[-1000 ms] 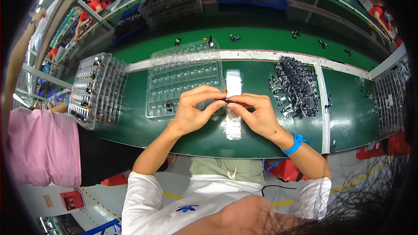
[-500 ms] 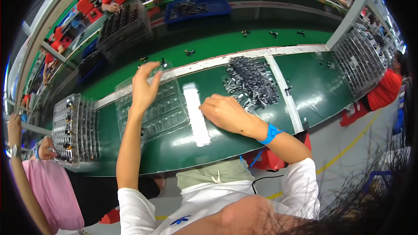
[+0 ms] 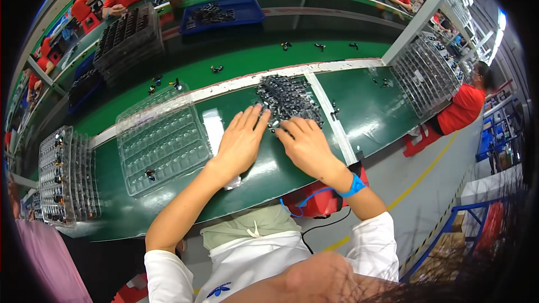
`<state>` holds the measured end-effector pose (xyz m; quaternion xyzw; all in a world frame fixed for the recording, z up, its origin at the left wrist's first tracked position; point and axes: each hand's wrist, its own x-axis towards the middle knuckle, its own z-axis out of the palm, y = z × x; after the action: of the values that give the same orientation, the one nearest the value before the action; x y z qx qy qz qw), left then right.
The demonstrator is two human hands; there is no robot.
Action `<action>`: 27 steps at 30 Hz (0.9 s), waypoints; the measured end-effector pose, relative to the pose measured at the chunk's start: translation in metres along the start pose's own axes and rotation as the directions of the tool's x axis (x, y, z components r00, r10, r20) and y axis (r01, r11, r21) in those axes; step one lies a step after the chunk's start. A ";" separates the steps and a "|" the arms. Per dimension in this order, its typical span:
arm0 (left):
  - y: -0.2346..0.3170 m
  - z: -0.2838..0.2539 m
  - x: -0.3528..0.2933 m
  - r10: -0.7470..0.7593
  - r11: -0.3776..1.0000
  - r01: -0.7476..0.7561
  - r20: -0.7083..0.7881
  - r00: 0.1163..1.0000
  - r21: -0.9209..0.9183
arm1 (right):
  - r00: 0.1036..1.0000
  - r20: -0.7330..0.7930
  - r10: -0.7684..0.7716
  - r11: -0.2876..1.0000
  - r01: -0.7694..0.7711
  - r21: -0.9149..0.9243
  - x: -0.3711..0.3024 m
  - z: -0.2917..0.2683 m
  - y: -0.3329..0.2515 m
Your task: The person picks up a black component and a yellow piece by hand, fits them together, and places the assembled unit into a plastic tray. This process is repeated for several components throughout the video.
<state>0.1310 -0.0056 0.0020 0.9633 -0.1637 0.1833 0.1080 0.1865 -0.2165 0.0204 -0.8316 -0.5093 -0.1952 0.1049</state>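
Observation:
My left hand (image 3: 242, 139) lies with fingers stretched toward the near left edge of a pile of small dark and silvery parts (image 3: 287, 94). Opposite it, my right hand (image 3: 309, 147), with a blue band (image 3: 353, 185) on its wrist, has its fingers extended at the pile's near edge. A few loose parts show between the fingertips; I make out none gripped. Left of my hands lies a clear plastic tray (image 3: 163, 141) with rows of hollows. One dark part (image 3: 150, 174) rests in its near left area, and another small part (image 3: 177, 85) is at its far edge.
Stacked clear trays stand at the left (image 3: 66, 177) and right (image 3: 425, 78). Beyond a white ledge (image 3: 236, 84), a green belt (image 3: 252, 59) carries scattered small parts. A blue bin (image 3: 222, 15) and another tray stack (image 3: 128, 39) stand farther back. Co-workers sit around; a post (image 3: 424, 14) rises right.
My left hand has moved right from the tray's far edge to the pile. My right hand has moved up against the pile with fingers extended. The view has shifted to the right.

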 end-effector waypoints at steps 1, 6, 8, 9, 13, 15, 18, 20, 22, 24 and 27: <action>-0.001 0.005 0.007 0.007 1.000 -0.007 -0.002 1.000 -0.006 | 1.000 0.003 0.007 1.000 -0.007 -0.007 -0.004 -0.002 0.004; -0.018 0.022 0.040 -0.136 0.991 0.137 -0.047 0.990 0.001 | 0.989 -0.114 0.097 0.994 -0.102 -0.033 -0.007 -0.007 0.024; -0.030 0.028 0.047 -0.141 0.989 0.144 -0.107 0.984 0.017 | 0.992 -0.079 0.095 0.995 -0.097 -0.028 -0.012 0.009 0.032; -0.030 0.027 0.050 -0.143 0.989 0.147 -0.111 0.983 0.027 | 0.991 -0.080 0.106 0.994 -0.106 0.001 -0.016 0.015 0.034; -0.027 0.026 0.055 -0.270 0.963 0.270 0.024 0.963 -0.010 | 0.987 -0.103 0.127 0.992 -0.129 -0.014 -0.021 0.017 0.044; -0.030 0.021 0.054 -0.335 0.873 0.279 -0.077 0.939 -0.399 | 0.987 -0.100 0.124 0.992 -0.124 0.010 -0.020 0.016 0.047; -0.045 0.016 0.051 -0.390 0.655 0.352 0.099 0.915 -0.669 | 0.987 -0.088 0.135 0.991 -0.133 0.031 -0.018 0.012 0.047; -0.048 0.008 0.046 -0.401 0.438 0.382 0.203 0.893 -0.814 | 0.985 -0.071 0.154 0.988 -0.153 0.021 -0.016 0.011 0.050; -0.048 -0.003 0.048 -0.404 0.567 0.344 0.111 0.908 -0.749 | 0.980 -0.060 0.192 0.981 -0.190 0.038 -0.019 0.017 0.055; -0.049 -0.004 0.049 -0.407 0.714 0.310 -0.011 0.914 -0.628 | 0.981 -0.060 0.183 0.983 -0.180 0.046 -0.016 0.016 0.055; -0.038 0.009 0.048 -0.297 0.879 0.268 -0.014 0.955 -0.395 | 0.982 -0.071 0.174 0.984 -0.171 0.045 -0.016 0.017 0.054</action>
<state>0.1890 0.0142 0.0070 0.9286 -0.0504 0.1650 0.3287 0.2323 -0.2477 -0.0008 -0.8626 -0.4347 -0.2064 0.1562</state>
